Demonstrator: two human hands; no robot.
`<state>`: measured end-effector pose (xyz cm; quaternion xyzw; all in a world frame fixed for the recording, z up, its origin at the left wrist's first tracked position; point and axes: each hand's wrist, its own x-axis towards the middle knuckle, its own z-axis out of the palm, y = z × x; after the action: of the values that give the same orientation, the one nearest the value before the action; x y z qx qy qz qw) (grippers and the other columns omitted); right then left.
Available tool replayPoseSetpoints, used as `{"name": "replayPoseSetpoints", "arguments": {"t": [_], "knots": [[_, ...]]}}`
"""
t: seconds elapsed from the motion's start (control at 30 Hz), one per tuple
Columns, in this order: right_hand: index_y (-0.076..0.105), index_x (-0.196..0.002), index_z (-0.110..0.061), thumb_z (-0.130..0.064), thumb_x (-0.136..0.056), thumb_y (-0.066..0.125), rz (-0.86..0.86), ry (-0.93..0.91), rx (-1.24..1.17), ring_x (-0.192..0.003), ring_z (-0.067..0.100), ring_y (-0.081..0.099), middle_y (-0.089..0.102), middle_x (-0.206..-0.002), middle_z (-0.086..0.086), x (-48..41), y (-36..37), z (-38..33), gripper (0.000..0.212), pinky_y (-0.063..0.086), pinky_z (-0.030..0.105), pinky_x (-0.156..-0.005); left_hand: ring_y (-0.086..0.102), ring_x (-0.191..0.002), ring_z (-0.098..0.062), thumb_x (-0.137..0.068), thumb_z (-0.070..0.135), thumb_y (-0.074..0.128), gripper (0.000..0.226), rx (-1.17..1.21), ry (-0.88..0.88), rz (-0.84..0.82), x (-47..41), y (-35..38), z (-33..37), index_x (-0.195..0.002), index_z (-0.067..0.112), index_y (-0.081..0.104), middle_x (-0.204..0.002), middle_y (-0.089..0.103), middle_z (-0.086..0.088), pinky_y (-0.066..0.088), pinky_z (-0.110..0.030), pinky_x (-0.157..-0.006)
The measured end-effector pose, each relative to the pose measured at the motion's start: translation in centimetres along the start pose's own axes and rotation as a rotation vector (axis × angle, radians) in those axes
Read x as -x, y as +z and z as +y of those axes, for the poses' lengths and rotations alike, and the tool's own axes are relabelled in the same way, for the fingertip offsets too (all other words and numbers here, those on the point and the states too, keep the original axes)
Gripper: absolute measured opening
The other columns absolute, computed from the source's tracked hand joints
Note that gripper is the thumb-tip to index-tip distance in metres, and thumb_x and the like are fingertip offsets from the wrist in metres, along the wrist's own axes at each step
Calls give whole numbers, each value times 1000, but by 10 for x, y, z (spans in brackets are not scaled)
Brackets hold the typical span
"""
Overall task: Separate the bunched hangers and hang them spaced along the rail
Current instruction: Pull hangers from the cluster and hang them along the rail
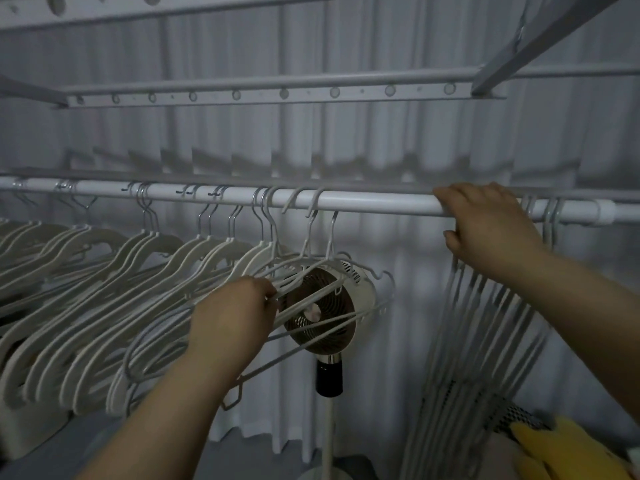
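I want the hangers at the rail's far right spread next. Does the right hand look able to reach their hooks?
Likely yes: the right hand grips the rail right beside those hooks, with nothing between them.

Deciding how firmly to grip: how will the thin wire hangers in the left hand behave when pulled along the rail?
Probably light: the wire hangers are thin, and the left hand holds several at once. Likely springy, not rigid, given such slender wire. They may tangle, since their frames overlap under the rail.
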<state>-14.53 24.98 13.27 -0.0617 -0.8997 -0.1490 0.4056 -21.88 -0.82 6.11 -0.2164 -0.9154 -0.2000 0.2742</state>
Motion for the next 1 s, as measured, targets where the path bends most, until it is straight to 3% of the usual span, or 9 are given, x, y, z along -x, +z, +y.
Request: {"name": "replayPoseSetpoints", "arguments": {"t": [0.17, 0.33, 0.47, 0.6, 0.8, 1.0], "knots": [[57, -115, 6, 6, -62, 73, -21, -16, -27, -91, 46, 58, 61, -109, 29, 3, -2, 5, 55, 40, 52, -92, 61, -96, -24, -91, 23, 48, 22, 59, -15, 1, -6, -2, 15, -100, 16, 66, -102, 67, -4, 42, -28, -70], [43, -133, -3, -5, -80, 63, -96, -39, -78, -117, 38, 45, 46, -135, 20, 7, -15, 13, 57, 26, 41, -104, 61, -97, -23, -92, 24, 47, 22, 112, 30, 35, -15, 3, 41, -103, 17, 65, -103, 67, -4, 43, -29, -73], [31, -140, -9, -11, -86, 57, -165, -66, -81, -126, 29, 35, 34, -145, 11, 8, -21, 18, 60, 17, 30, -105, 61, -98, -24, -94, 26, 43, 23, 83, 63, -54, -18, 18, 60, -104, 19, 62, -104, 68, -3, 46, -31, -77], [32, -140, -10, -9, -85, 56, -188, -85, -83, -125, 30, 36, 35, -143, 11, 8, -25, 21, 60, 18, 29, -103, 59, -101, -26, -95, 26, 40, 25, 82, 43, -101, -13, 25, 71, -110, 19, 59, -107, 66, -6, 44, -31, -75], [30, -141, -12, -8, -86, 54, -198, -137, -65, -127, 28, 34, 34, -144, 9, 10, -27, 23, 59, 17, 28, -103, 60, -96, -32, -94, 19, 42, 26, 109, -32, -28, -25, 21, 83, -103, 11, 64, -103, 67, -12, 40, -31, -69], [27, -142, -14, -8, -87, 51, -178, -174, -64, -130, 26, 31, 32, -146, 7, 11, -25, 23, 60, 13, 25, -102, 61, -100, -31, -92, 17, 45, 25, 3, -75, -74, -26, 29, 85, -108, 13, 64, -107, 66, -13, 43, -33, -74]]}}
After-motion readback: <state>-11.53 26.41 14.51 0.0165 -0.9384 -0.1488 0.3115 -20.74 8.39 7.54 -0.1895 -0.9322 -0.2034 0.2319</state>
